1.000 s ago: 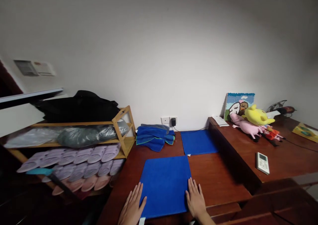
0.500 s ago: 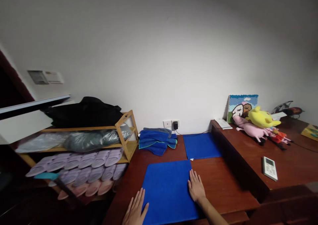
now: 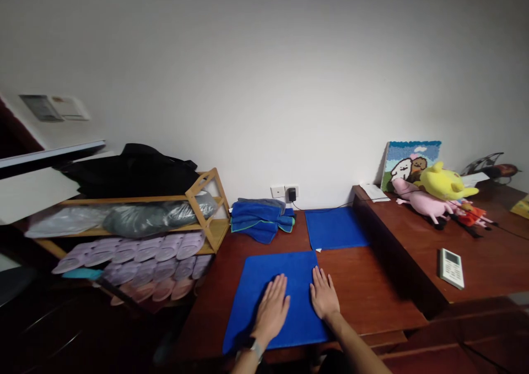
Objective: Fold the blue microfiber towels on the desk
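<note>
Left hand: the left hand (image 3: 271,308) had moved from the left edge of the front blue cloth (image 3: 243,297) to above its middle part. It held nothing; the fingers were straight and close together. Whether the palm touched the cloth, I could not tell.
Right hand: the right hand (image 3: 324,296) stayed at the right edge of the same cloth, palm down and open, grasping nothing.
Front blue cloth: it lay spread flat on the brown table (image 3: 359,286), nearest to the person, under and between the two hands.
Back blue cloth: the back blue cloth (image 3: 336,228) lay flat behind, near the wall, with a small white tag at its front corner.
Cloth pile: the cloth pile (image 3: 262,220), blue and grey, lay loosely to the left of the back blue cloth.
Wall: a black plug (image 3: 292,195) sat in the socket, with a thin cable going right.
Higher table: on the higher table (image 3: 491,258) were a white remote (image 3: 451,268), a yellow plush toy (image 3: 444,181) and a pink plush toy (image 3: 424,203).
Wooden rack: the wooden rack (image 3: 217,236), at left, carried slippers (image 3: 149,250) and a black bag (image 3: 136,170).
</note>
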`<move>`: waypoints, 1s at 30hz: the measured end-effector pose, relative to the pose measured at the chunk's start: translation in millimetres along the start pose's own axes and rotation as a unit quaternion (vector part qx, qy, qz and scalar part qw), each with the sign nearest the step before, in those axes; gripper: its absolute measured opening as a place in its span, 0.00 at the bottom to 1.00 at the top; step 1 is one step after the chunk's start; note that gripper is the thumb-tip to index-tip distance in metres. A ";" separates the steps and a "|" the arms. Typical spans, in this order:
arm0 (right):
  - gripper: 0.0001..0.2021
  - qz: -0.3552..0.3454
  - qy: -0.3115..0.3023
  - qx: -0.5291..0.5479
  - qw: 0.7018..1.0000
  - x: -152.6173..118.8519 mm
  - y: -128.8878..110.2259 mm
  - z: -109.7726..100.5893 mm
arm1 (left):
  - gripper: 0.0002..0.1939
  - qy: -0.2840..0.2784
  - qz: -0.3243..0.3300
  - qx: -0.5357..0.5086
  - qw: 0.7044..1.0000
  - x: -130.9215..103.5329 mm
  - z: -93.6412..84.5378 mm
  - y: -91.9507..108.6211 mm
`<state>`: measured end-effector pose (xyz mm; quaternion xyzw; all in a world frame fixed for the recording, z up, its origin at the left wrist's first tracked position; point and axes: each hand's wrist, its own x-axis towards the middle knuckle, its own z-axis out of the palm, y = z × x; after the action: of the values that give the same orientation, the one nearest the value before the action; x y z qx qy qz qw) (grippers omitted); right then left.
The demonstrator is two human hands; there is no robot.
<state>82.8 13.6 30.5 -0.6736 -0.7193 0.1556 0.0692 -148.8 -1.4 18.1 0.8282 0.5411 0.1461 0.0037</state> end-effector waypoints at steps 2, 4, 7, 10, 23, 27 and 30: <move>0.32 -0.008 -0.005 -0.012 1.000 -0.5 1.2 0.6 | 0.31 -0.021 0.028 -0.030 0.999 30.3 7.9 41.1; 0.32 -0.021 -0.013 -0.028 0.999 -0.9 2.9 2.0 | 0.33 -0.044 0.033 -0.052 0.997 52.7 17.2 72.3; 0.34 -0.029 -0.014 -0.046 0.998 0.0 5.7 6.1 | 0.35 -0.070 0.023 -0.069 0.995 66.5 30.8 91.4; 0.32 -0.024 -0.005 -0.041 0.999 2.2 7.6 11.0 | 0.35 -0.076 0.023 -0.065 0.995 60.4 38.5 77.9; 0.32 0.005 0.010 -0.007 1.000 3.7 7.3 13.5 | 0.39 -0.031 -0.160 0.025 0.986 -33.4 -3.6 -122.4; 0.33 0.007 0.001 -0.011 1.000 3.1 6.1 12.1 | 0.38 0.001 -0.153 0.027 0.988 -48.0 1.7 -134.9; 0.33 0.011 -0.010 -0.014 1.000 2.2 3.8 8.8 | 0.38 0.013 -0.150 0.026 0.988 -47.7 3.9 -133.1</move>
<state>83.5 14.9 20.7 -0.6807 -0.7146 0.1531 0.0503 -284.7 11.6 -18.8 0.7355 0.6627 0.1407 -0.0027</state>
